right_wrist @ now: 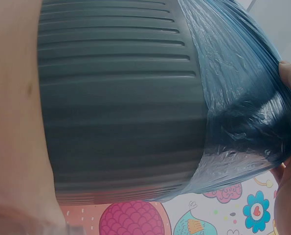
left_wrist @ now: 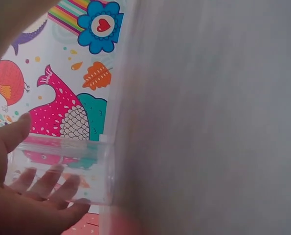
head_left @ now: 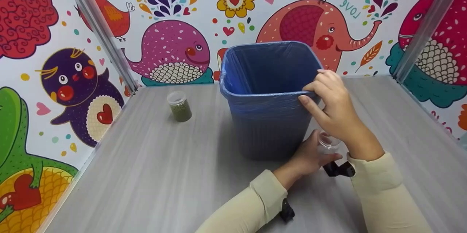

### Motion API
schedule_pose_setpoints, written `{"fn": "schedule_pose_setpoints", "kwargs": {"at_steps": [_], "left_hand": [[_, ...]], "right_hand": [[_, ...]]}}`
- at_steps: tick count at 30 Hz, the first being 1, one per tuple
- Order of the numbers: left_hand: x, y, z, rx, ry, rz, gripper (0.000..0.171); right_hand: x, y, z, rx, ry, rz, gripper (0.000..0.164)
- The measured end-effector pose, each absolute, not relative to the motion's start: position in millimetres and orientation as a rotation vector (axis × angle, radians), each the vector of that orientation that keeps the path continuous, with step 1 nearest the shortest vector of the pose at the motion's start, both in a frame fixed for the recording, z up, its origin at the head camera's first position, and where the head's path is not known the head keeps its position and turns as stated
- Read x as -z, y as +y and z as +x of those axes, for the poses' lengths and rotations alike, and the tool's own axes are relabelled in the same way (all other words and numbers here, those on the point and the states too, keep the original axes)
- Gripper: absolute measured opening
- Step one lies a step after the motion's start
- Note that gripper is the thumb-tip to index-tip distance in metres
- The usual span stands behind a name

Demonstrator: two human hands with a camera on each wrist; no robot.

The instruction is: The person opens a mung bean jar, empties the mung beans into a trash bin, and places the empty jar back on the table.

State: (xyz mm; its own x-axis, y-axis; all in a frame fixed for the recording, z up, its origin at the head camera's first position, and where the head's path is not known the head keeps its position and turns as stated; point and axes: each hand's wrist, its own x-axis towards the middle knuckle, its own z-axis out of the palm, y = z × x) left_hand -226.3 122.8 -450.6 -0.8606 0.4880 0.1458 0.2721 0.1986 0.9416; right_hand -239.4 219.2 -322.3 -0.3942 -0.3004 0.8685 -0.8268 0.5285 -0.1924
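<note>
Blue plastic liner [head_left: 251, 108] wraps the rim of a dark grey bin [head_left: 270, 138] standing near the middle of the back edge of a grey bench [head_left: 146, 174]. A person's right hand [head_left: 334, 107] is clamped on the bin's near right corner, thumb outside the lined rim and fingers hooked over it. Lower down, the left hand [head_left: 310, 154] grips a clear jar [head_left: 329, 142], thumb and fingers curled about its sides, just beside the bin on the side of the bench's right edge. The left wrist view shows printed wall [left_wrist: 62, 107] through the jar's side. Toward the bench's back left corner, well apart from both hands, a second jar [head_left: 180, 111] stands upright, holding something green. Cartoon animals cover the wall behind; pale sleeves [head_left: 383, 196] cover the forearms.
</note>
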Motion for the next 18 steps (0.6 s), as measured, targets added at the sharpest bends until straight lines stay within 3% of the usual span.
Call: {"fn": "schedule_pose_setpoints", "kwargs": {"at_steps": [5,12,18], "left_hand": [[451.3,128.1,-236.2,-1.757,2.229,0.802,0.058],[451.3,138.0,-244.1,-1.779,2.252,0.879,0.082],[452.2,144.0,-248.3,-1.788,2.338,0.901,0.083]], "right_hand": [[322.8,219.5,-240.4,-0.806,-1.940,0.923,0.006],[323.6,219.9,-241.3,-0.806,-1.932,0.927,0.007],[323.8,219.9,-241.0,-0.810,-1.929,0.929,0.008]]}}
